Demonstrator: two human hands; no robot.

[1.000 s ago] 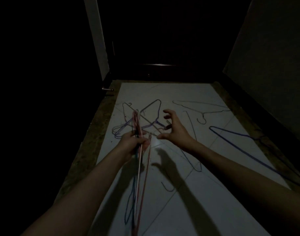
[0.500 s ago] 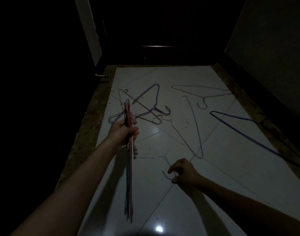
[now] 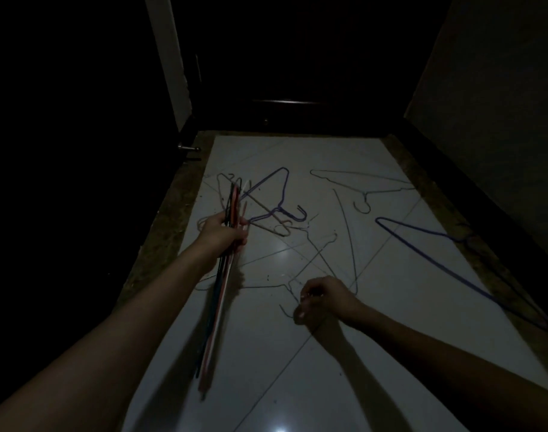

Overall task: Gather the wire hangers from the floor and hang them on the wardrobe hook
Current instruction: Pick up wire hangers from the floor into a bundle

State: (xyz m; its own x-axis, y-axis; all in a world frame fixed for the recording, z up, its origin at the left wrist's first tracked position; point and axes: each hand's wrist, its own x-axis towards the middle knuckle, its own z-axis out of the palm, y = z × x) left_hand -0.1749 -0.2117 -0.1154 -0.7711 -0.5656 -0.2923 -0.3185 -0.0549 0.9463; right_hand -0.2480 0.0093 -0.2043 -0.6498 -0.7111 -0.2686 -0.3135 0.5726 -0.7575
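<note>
Clamped in the left grip [image 3: 224,233] at nine o'clock, a bundle of coloured wire hangers [image 3: 218,294] could be snagged; at five o'clock a thin grey wire hanger [image 3: 344,238], pinched by the right grip [image 3: 321,299], could be dragged into floor tangles.

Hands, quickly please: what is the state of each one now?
Left hand: closed, gripping a bundle of hangers.
Right hand: fingers curled, pinching the hook of a thin grey hanger on the floor.
</note>
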